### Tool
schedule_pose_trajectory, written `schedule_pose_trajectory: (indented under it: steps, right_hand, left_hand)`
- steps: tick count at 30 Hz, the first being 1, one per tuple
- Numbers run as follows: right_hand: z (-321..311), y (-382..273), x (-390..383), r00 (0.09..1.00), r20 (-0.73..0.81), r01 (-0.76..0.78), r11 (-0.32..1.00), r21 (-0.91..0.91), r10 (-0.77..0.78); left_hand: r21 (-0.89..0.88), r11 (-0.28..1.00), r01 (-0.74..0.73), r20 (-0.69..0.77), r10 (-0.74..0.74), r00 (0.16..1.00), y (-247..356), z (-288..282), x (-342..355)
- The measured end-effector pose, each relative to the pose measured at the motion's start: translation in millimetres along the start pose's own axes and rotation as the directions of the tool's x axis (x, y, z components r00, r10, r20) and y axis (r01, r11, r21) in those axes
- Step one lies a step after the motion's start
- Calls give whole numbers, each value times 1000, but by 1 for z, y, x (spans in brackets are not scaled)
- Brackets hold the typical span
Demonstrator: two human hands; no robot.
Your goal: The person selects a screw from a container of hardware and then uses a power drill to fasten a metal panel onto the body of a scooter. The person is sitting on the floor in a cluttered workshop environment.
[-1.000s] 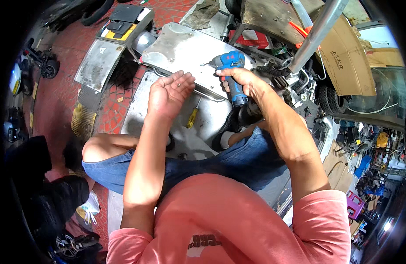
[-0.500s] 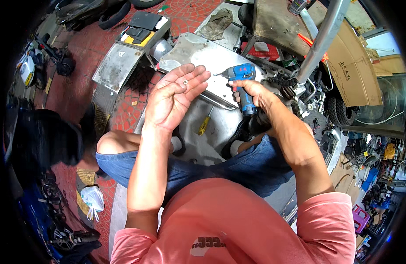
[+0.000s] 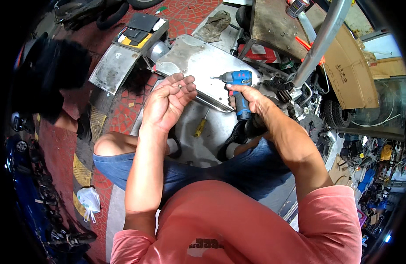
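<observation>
My left hand (image 3: 163,105) is turned palm up with fingers curled around a small metal fastener (image 3: 179,86), just left of the drill and over the edge of a silver metal plate (image 3: 194,57). My right hand (image 3: 249,99) grips a blue-and-black cordless drill (image 3: 238,75) by its handle, its bit pointing left above the plate. A yellow-handled screwdriver (image 3: 199,130) lies below the plate, between my feet.
Another person in dark clothing (image 3: 53,75) is at left on the red paving, near a white plastic bag (image 3: 88,198). A battery box (image 3: 139,39), metal bench (image 3: 278,22), slanted pole (image 3: 319,46), cardboard (image 3: 350,77) and tyres (image 3: 333,114) surround the workspace.
My left fingers have curled further around the fastener since half a second ago. The drill sits slightly lower in view. The person at left has moved, their leg now showing on the paving.
</observation>
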State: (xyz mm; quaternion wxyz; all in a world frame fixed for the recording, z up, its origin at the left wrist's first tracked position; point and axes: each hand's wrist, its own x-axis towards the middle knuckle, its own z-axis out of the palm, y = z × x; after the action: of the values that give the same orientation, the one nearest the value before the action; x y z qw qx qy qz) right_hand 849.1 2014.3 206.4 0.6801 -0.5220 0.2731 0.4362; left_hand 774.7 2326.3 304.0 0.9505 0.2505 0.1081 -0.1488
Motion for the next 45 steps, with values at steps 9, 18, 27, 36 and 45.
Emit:
schedule_pose_trajectory:
  steps: [9,18,27,36,45]
  right_hand:
    - [4,-5,-22,982,179,55,997,58,-65]
    - [45,-20,-54,951,206,211,971,110,-230]
    - [59,-23,-71,847,446,217,953,210,-291]
    - [51,-21,-90,792,544,173,957,234,-276]
    - [57,-20,-91,802,524,184,953,240,-286]
  left_hand:
    - [93,995,17,-274,9,962,-4,-6,5]
    - [121,992,43,-431,13,902,-26,-48,27]
    - [111,992,57,-432,-3,902,-30,-41,23]
    - [161,984,78,-401,-7,916,-55,-65,41]
    - [178,931,317,-453,-209,867,-115,-156,60]
